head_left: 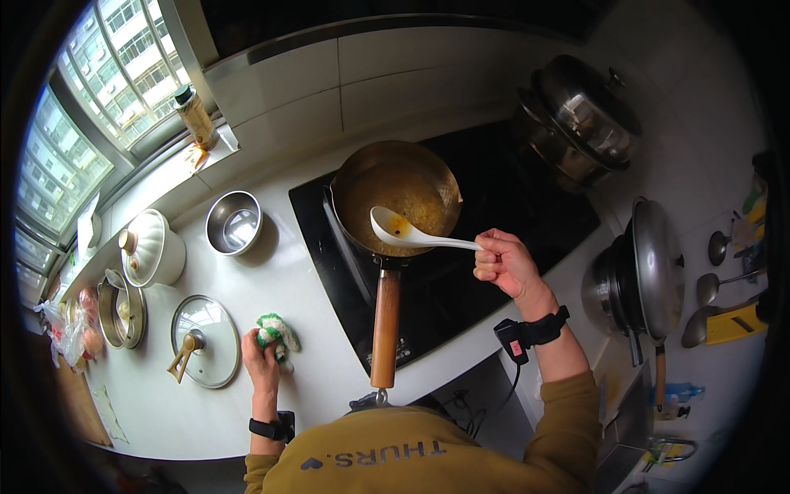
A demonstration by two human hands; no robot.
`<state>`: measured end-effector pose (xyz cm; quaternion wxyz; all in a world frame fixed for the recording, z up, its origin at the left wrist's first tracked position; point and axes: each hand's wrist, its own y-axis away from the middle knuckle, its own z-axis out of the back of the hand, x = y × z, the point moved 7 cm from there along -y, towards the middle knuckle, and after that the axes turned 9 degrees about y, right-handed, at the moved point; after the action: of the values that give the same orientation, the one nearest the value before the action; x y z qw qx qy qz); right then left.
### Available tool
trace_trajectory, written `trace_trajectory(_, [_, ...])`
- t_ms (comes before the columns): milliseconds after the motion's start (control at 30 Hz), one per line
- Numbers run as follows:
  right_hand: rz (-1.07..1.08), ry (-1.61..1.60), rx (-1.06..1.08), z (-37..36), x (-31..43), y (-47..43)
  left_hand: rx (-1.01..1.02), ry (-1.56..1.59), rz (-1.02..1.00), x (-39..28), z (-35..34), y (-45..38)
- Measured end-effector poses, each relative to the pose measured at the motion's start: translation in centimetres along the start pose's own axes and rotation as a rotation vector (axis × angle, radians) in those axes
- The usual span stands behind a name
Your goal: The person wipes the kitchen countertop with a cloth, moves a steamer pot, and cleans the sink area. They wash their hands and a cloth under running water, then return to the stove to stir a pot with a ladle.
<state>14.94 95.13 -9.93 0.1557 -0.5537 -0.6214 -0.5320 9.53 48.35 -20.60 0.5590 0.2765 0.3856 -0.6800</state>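
My right hand [507, 262] grips the end of a white ladle [426, 239]. Its bowl hangs over a saucepan and holds a little yellowish liquid with a small dark speck. The saucepan [349, 170] contains a cloudy, bubbly liquid and stands on the black glass cooktop [487, 185]. Its wooden handle [386, 327] points towards me. On the white counter [315, 395], my left hand [261, 365] holds a crumpled green-and-white cloth [278, 333]. A glass lid [213, 352] with a wooden knob lies just left of that hand.
Left on the counter are a metal bowl [233, 223], a lidded cream pot [170, 253], a metal pot [117, 324] and plastic bags [74, 333]. A bottle [199, 120] stands on the windowsill. To the right are a steamer pot [580, 117] and a lidded wok [657, 272].
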Motion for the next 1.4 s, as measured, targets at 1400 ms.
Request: trace_trajectory(1400, [0.394, 0.224, -0.016, -2.2, -0.5, 0.9, 0.021, 0.015, 0.042, 0.4, -0.2, -0.2])
